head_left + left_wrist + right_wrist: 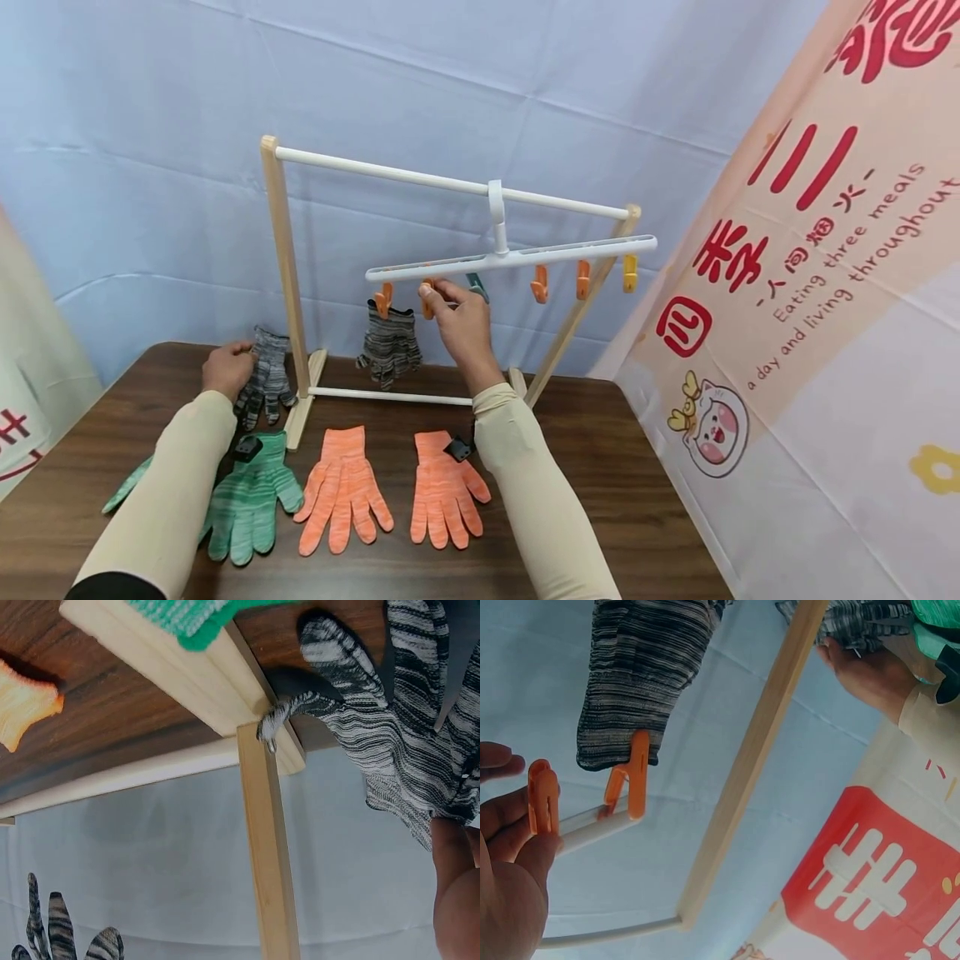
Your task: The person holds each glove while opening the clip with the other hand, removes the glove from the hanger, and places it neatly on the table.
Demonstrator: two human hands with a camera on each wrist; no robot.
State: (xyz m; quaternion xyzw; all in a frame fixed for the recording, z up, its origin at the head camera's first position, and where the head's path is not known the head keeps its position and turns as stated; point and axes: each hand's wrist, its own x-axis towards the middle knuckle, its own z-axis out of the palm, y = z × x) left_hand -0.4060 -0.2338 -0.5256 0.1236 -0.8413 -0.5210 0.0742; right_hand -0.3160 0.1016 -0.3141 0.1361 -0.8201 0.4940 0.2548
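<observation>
My left hand [227, 367] pinches a black-and-grey striped knit glove [270, 382] by its cuff, left of the wooden rack post. In the left wrist view this glove [390, 742] hangs with its fingers toward the table. With thumb and fingers, my right hand [467, 327] pinches an orange clip [427, 302] under the white hanger [570, 252]. That orange clip [544, 799] shows plainly between the fingertips in the right wrist view. Beside it, another orange clip [383, 302] at the hanger's left end grips the cuff of a matching striped glove [390, 343].
The hanger hooks over the top bar [390, 172] of a wood-and-white rack. More orange clips [540, 285], a yellow clip [630, 273] and a dark green clip [477, 287] hang from it. Orange gloves [345, 487] and green gloves [251, 500] lie on the brown table [630, 500].
</observation>
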